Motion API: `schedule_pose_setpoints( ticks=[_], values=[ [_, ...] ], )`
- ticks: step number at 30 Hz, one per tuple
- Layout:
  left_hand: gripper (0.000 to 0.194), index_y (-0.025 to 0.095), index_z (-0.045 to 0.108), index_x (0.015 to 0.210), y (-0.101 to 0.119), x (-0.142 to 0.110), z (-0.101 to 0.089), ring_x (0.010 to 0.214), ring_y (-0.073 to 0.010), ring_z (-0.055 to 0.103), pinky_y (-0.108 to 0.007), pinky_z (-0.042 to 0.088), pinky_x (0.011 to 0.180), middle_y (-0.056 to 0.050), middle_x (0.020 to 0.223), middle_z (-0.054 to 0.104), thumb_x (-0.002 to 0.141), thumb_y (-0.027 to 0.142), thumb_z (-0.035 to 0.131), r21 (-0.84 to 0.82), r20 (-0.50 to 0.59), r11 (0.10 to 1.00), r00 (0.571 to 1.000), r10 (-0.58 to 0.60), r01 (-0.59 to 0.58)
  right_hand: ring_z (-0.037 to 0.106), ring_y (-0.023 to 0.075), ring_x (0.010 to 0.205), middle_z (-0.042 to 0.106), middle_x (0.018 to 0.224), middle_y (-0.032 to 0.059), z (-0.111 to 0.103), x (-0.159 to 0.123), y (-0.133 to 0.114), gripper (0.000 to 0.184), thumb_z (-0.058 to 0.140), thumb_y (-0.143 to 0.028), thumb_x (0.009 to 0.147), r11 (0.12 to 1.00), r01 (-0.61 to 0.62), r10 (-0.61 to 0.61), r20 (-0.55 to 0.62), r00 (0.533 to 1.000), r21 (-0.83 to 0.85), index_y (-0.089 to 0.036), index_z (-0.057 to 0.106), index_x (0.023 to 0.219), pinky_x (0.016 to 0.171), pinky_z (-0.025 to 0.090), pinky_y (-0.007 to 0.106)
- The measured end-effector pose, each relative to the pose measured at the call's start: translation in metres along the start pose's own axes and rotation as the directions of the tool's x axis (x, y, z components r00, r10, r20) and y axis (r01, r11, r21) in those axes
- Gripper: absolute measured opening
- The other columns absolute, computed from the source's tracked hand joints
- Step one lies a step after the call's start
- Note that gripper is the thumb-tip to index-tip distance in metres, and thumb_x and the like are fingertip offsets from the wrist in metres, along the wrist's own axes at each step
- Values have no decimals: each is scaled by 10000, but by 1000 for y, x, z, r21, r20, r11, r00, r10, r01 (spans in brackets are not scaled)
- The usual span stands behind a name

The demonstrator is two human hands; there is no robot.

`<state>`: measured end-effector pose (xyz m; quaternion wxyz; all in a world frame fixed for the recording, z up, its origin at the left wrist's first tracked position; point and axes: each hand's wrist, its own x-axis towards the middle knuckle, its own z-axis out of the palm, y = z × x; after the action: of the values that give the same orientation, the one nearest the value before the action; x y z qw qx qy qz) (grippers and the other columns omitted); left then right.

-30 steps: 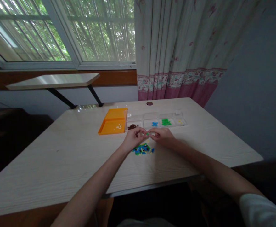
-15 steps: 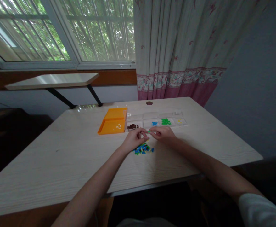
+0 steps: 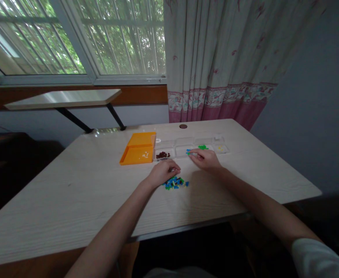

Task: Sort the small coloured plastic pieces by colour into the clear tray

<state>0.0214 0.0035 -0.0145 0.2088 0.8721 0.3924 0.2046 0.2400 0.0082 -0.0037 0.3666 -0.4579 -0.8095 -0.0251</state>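
A mixed pile of small blue, green, yellow and dark pieces (image 3: 175,183) lies on the table. Just above it my left hand (image 3: 164,172) rests with curled fingers, their tips close together; whatever they hold, if anything, is too small to name. My right hand (image 3: 206,159) pinches a small green piece (image 3: 188,153) over the front of a clear box with blue pieces (image 3: 181,151). Behind that hand, partly covered by it, sit green pieces (image 3: 203,147) in the neighbouring clear box. Brown pieces (image 3: 162,155) fill part of a clear box on the left.
An open orange box (image 3: 128,156) with a few white pieces stands left of the clear boxes. At the right end, a clear box (image 3: 226,150) holds a few yellow pieces. A raised shelf (image 3: 70,97) sits at the back left, and a round cable hole (image 3: 183,126) at the back.
My right hand has moved away from my left hand, to the right and forward, carrying the green piece to the clear boxes. My left hand has barely shifted above the pile.
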Motion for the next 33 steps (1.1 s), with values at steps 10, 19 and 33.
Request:
schedule_pose_setpoints(
  ticks=[10, 19, 33],
  values=[
    [142, 151, 668, 789, 1, 0, -2, 680, -130, 533, -224, 401, 642, -47, 761, 631, 761, 243, 563, -120, 25, 993, 999, 21, -18, 474, 96, 488, 533, 490, -12, -7, 2, 4, 306, 460, -411, 817, 1000, -25, 25, -26, 999, -12, -221, 694, 874, 571, 374, 198],
    [190, 123, 644, 814, 3, -1, 1, 572, -96, 469, -194, 347, 524, -32, 689, 611, 774, 272, 535, -268, -105, 960, 988, -116, 84, 490, 107, 501, 568, 548, -13, -24, 9, 42, 304, 470, -419, 805, 960, -261, 258, -48, 965, -104, -222, 670, 919, 529, 331, 215],
    [271, 103, 644, 782, 6, 4, 7, 401, -41, 288, -180, 185, 391, 62, 454, 384, 679, 353, 634, -625, -164, 765, 932, -324, 155, 509, 100, 531, 609, 599, -12, -1, 1, 13, 244, 482, -331, 806, 993, -120, 120, 238, 964, -17, -226, 671, 919, 525, 332, 203]
  ],
)
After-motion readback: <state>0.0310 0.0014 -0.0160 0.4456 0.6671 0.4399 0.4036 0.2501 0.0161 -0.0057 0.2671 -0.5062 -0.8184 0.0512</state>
